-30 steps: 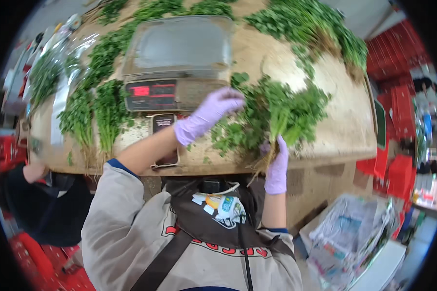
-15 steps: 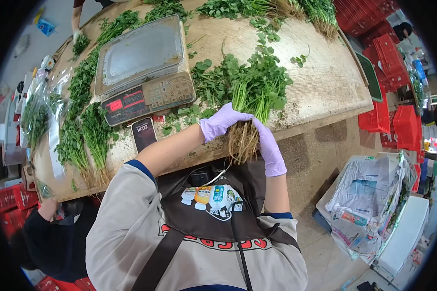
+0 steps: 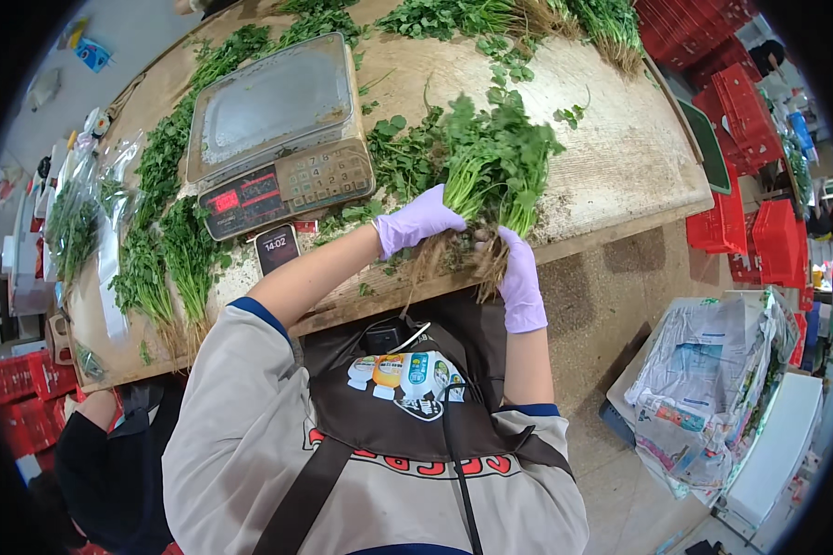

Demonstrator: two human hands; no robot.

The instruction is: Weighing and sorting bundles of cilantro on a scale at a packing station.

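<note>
Both my hands wear thin lilac gloves and are at the near edge of the table. My left hand (image 3: 421, 222) is closed round the stem bases of one part of a leafy cilantro bunch (image 3: 495, 153). Opposite it, my right hand (image 3: 520, 285) grips the other part low down, by the brown roots. Those roots (image 3: 491, 264) hang toward the table edge, with a gap between the two portions. The leaves point away from me and look slightly blurred. Beyond my left hand lies more loose cilantro (image 3: 405, 165).
A digital scale (image 3: 273, 116) with a dirty metal pan stands left of my hands, a phone (image 3: 276, 246) before it. Cilantro bunches (image 3: 190, 254) line the table's left side. Red crates (image 3: 777, 240) and a newspaper-lined box (image 3: 694, 370) are at right. Another person's dark sleeve (image 3: 111, 472) shows lower left.
The cilantro held as one bunch is now parted at the roots into two portions, one in each hand. A gloved hand at the far left has left the view.
</note>
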